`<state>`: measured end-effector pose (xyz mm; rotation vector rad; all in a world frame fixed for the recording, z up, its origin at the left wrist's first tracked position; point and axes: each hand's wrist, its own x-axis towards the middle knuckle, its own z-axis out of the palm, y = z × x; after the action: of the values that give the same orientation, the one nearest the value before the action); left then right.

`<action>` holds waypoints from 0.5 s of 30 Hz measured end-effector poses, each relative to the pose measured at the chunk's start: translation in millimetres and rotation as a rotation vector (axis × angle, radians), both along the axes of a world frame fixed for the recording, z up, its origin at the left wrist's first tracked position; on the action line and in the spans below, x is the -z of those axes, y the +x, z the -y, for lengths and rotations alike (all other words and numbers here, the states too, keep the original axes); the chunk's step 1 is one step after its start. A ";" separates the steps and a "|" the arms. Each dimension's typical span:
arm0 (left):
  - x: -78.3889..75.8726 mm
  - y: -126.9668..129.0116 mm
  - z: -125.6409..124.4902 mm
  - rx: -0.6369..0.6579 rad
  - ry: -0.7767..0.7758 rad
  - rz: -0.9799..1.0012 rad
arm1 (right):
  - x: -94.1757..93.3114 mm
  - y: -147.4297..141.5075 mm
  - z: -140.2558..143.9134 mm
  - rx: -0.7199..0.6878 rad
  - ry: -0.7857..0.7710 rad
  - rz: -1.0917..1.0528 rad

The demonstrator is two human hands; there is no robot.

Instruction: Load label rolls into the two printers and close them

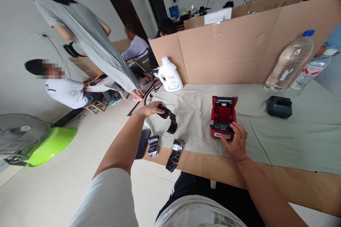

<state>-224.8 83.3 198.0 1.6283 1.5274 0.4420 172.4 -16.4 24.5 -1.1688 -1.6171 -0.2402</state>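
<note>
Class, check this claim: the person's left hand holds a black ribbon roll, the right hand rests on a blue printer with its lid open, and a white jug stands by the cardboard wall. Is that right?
Not quite. The printer under the right hand is red, not blue, as the head view shows. The left hand does hold the black ribbon roll, and the white jug stands by the cardboard wall.

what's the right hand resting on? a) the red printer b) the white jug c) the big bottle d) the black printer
a: the right hand lies on the front of the red printer, whose lid stands open, while the left hand holds a black roll.
</note>
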 end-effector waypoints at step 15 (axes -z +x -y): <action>40.4 247.0 -1.7 0.588 0.177 -0.054 | -0.6 4.4 5.7 -0.013 0.023 -0.014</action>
<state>22.2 85.0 157.6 2.1380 0.9927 0.2102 176.8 -22.1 25.1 -1.1396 -1.6056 -0.2405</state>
